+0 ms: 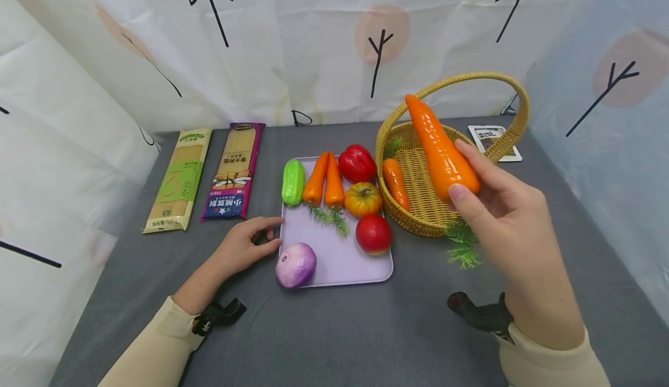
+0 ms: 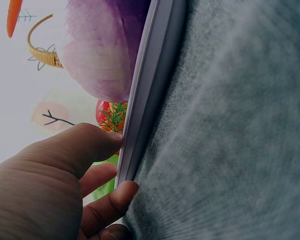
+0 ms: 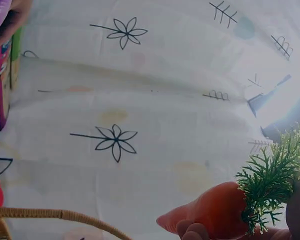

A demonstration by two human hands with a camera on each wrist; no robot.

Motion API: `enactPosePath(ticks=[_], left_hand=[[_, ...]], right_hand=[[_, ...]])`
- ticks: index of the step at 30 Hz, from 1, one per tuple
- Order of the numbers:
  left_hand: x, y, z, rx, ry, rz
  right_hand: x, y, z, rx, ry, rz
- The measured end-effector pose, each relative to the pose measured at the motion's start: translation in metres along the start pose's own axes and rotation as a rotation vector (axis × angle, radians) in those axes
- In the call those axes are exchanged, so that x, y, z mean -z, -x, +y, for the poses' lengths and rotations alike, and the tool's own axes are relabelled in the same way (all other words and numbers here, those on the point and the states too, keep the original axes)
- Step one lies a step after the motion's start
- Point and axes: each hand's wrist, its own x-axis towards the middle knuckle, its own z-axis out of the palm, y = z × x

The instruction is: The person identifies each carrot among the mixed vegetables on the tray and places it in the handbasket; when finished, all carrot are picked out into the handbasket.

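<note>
My right hand [image 1: 514,224] grips a big orange carrot [image 1: 439,146] near its thick end, thumb on one side and fingers on the other. It is raised over the basket [image 1: 418,224], tip pointing up and away. Green leaves [image 3: 272,182] trail from the carrot. A second carrot [image 1: 395,182] lies inside the basket. At the tray's [image 1: 334,265] left edge, my left hand [image 1: 245,244] rests with loosely bent fingers, thumb and fingertips at the rim. Close to it sits a purple onion [image 1: 296,265] on the tray's near left corner.
Also on the tray are a cucumber [image 1: 293,182], two carrots [image 1: 316,181], a red pepper [image 1: 357,164], a small pumpkin [image 1: 363,199] and a tomato [image 1: 373,234]. Two noodle packs [image 1: 180,181] lie left. A white packet [image 1: 495,142] is behind the basket, whose tall handle [image 1: 470,77] arches up.
</note>
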Motion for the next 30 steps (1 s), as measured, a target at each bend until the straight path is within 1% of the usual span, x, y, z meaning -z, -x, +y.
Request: enactPosePath(ticks=[3, 8, 11, 19, 24, 26, 30], left_hand=[[0.000, 0.000, 0.000, 0.004, 0.001, -0.001], [0.000, 0.000, 0.000, 0.007, 0.002, -0.003], [0.000, 0.000, -0.001, 0.011, -0.005, -0.007], [0.000, 0.000, -0.001, 0.003, -0.008, -0.003], [-0.001, 0.000, 0.000, 0.012, -0.010, -0.007], [0.000, 0.000, 0.001, 0.017, -0.011, -0.009], [0.000, 0.000, 0.001, 0.017, -0.012, -0.007]], right_hand=[[0.008, -0.002, 0.003, -0.004, 0.027, 0.024], [0.021, -0.005, 0.011, -0.032, 0.092, 0.059], [0.028, -0.009, 0.016, -0.082, 0.109, 0.059], [0.047, -0.019, 0.029, -0.281, 0.165, -0.002], [0.052, -0.027, 0.037, -0.397, 0.219, -0.045], [0.052, -0.031, 0.042, -0.427, 0.244, -0.063], [0.050, -0.041, 0.055, -0.447, 0.263, -0.112]])
